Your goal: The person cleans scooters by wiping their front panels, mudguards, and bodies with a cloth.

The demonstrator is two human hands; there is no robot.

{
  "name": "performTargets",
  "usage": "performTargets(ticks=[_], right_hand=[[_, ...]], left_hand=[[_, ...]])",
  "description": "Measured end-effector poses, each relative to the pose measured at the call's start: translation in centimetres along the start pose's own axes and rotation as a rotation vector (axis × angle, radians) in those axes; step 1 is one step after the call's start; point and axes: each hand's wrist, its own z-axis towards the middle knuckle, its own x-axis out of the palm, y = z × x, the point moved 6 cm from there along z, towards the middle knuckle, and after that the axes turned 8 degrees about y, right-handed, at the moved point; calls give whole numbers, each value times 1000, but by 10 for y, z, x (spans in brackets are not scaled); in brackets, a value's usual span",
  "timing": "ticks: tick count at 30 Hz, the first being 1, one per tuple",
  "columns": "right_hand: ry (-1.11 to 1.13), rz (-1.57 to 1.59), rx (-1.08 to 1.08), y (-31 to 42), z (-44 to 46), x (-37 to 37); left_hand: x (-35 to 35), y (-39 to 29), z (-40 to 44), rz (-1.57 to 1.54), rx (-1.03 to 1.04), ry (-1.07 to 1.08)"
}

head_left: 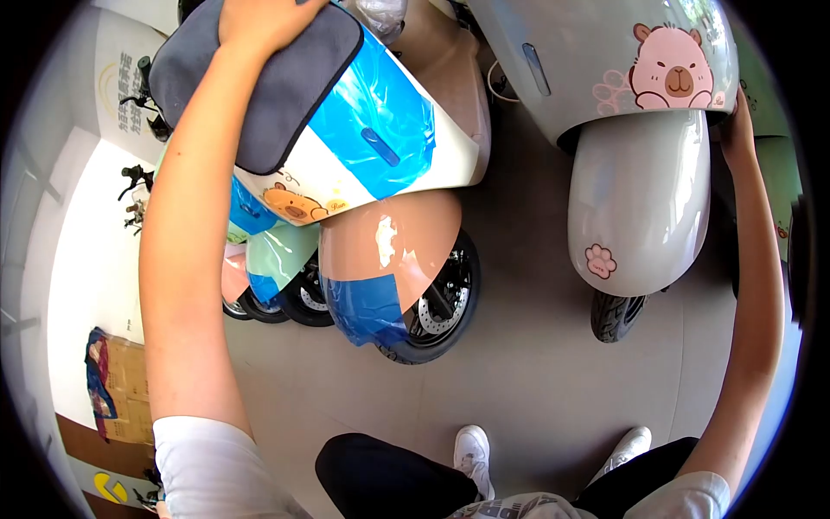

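My left hand (264, 24) lies on a dark grey mat (259, 112) draped over the front of a cream scooter. Its thumb is spread to the right; the other fingers are partly cut off by the top edge. Blue protective film (380, 121) and an orange capybara sticker (294, 204) show on that scooter's front panel. My right hand (737, 134) is at the right edge of a grey scooter's front panel (553, 60), its fingers mostly hidden. That panel carries a pink capybara sticker (673, 67), above a grey front fender (640, 199) with a paw sticker (601, 261).
A peach fender (389, 251) with blue film sits over the left scooter's wheel (462, 285). More scooters stand in a row behind at left, near a cardboard box (128, 381). A green scooter (769, 156) is at far right. My white shoes (472, 458) are on the grey floor (536, 381).
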Motion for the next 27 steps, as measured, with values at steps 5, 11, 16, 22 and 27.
performTargets(ticks=[5,11,16,22,27], right_hand=[[61,-14,15,-7,4,-6],[30,-74,13,-7,4,-9],[12,-34,59,-4,-9,1],[10,4,90,-1,-16,7],[34,-41,27,0,-10,0]], left_hand=[[-14,-23,-28,-99,265,-295],[-27,-33,-50,-141,376,-416],[-24,-22,-58,-221,370,-567],[-8,-5,-76,-245,292,-562],[-2,1,-77,40,41,-472]])
